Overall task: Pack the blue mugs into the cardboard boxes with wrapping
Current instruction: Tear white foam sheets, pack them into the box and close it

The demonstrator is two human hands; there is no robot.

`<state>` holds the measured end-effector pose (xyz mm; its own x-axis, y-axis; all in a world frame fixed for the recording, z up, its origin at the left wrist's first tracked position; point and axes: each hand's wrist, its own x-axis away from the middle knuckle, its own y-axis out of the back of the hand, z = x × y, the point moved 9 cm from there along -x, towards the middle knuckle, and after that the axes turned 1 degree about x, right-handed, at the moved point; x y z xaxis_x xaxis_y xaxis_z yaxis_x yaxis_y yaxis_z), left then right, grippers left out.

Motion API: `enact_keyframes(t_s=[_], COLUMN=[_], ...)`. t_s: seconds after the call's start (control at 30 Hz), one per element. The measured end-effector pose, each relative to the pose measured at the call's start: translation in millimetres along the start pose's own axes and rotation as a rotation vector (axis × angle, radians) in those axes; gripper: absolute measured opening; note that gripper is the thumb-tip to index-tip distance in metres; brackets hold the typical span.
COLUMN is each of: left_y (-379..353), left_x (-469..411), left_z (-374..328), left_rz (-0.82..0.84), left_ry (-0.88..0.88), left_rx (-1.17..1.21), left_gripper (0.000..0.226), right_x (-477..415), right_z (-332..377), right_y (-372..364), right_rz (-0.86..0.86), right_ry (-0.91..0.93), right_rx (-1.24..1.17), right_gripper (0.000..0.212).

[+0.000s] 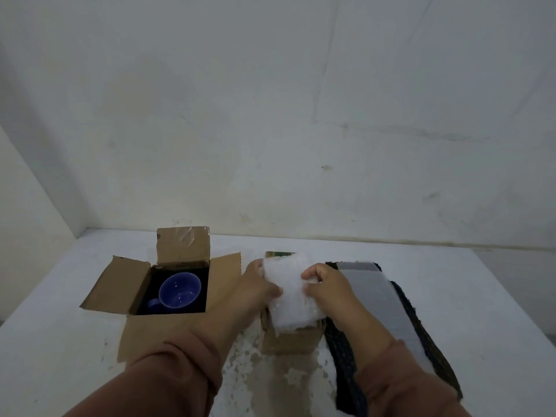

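Both hands meet over the smaller cardboard box (290, 338) at the middle of the white table (451, 296), closed on a white bubble-wrap bundle (288, 293) from either side. The left hand (258, 284) lies along the bundle's left face with its fingers curled round the front, and the right hand (326, 284) pinches the right edge with bent fingers, thumb tucked in. Holding it from two sides likely keeps the wrap from springing open while the bundle sits above the box mouth. Whether a mug is inside cannot be seen; the wrap hides its contents, though its bulk suggests one. The bundle appears to rest on or partly in the box, whose front wall shows below it; how deep it sits cannot be told.

To the left, a second cardboard box (168, 284) stands with all four flaps folded out, well apart from the hands. A blue mug (180, 288) stands upright in it, handle toward the near left, bare with no wrap around it. That mug would seem to need wrapping yet.

Just right of the smaller box lies a dark patterned cloth (346, 356) with a grey sheet (385, 299) on top, probably more wrapping kept within reach.
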<state>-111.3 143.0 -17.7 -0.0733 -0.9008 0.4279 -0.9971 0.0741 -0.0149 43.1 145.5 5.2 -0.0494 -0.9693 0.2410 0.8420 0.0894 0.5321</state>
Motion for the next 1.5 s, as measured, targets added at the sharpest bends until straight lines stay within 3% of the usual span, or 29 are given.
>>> enact_keyframes(t_s=[0.1,0.27,0.37,0.47,0.63,0.77,0.9,1.03,1.1,1.17,1.2,1.27,1.37,1.5], left_y=[-4.1,-24.8,-28.2,-35.2,-33.6,-34.2,-42.3,-41.0,-38.2,-36.3,-37.4,-46.4,-73.3,-114.9], left_x=[-11.7,-6.6,-3.2,-2.2,-8.5,-10.7,-11.7,-13.5,-14.1,-11.5,-9.0,-1.6,10.6,31.1], left_z=[-3.9,-13.8,-10.8,-0.2,18.2,24.5,27.4,27.8,24.6,19.8,17.7,12.9,7.0,10.4], left_rz=[-0.086,-0.241,-0.227,-0.084,0.104,0.146,0.220,0.225,0.184,0.139,0.123,0.102,0.131,0.247], left_ry=[-0.177,-0.496,-0.593,-0.589,-0.285,-0.180,-0.159,-0.193,-0.244,-0.259,-0.257,-0.278,-0.410,-0.590], left_rx=[-0.442,-1.380,-1.529,-1.618,-1.800,-1.867,-1.906,-1.931,-1.885,-1.801,-1.759,-1.669,-1.397,-1.148], left_gripper=[0.091,0.062,0.059,0.060,0.077,0.083,0.075,0.071,0.071,0.070,0.070,0.070,0.063,0.051], right_x=[-9.2,-6.2,0.4,1.5,-5.0,-8.0,-14.1,-14.3,-13.1,-11.8,-8.8,0.2,15.6,27.6], right_z=[-15.0,-15.5,-0.7,1.4,-26.7,-33.9,-29.8,-26.3,-24.3,-26.5,-41.5,-91.8,-160.1,-175.1], right_y=[-9.8,-18.4,-25.1,-42.0,-59.6,-64.6,-63.7,-64.6,-55.6,-15.6,11.3,45.0,51.8,53.1], right_rz=[-0.009,-0.039,-0.040,0.164,0.378,0.363,0.298,0.376,0.365,0.088,-0.103,-0.270,-0.168,-0.251], right_ry=[-0.057,0.040,0.233,0.378,0.232,0.210,0.253,0.253,0.258,0.243,0.190,-0.046,-0.341,-0.282], right_rx=[0.163,0.695,0.822,0.938,1.163,1.211,1.132,1.054,0.714,0.303,0.230,0.329,0.571,0.610], right_gripper=[0.016,0.029,0.040,0.062,0.078,0.089,0.088,0.086,0.074,0.045,0.031,0.015,0.023,0.019])
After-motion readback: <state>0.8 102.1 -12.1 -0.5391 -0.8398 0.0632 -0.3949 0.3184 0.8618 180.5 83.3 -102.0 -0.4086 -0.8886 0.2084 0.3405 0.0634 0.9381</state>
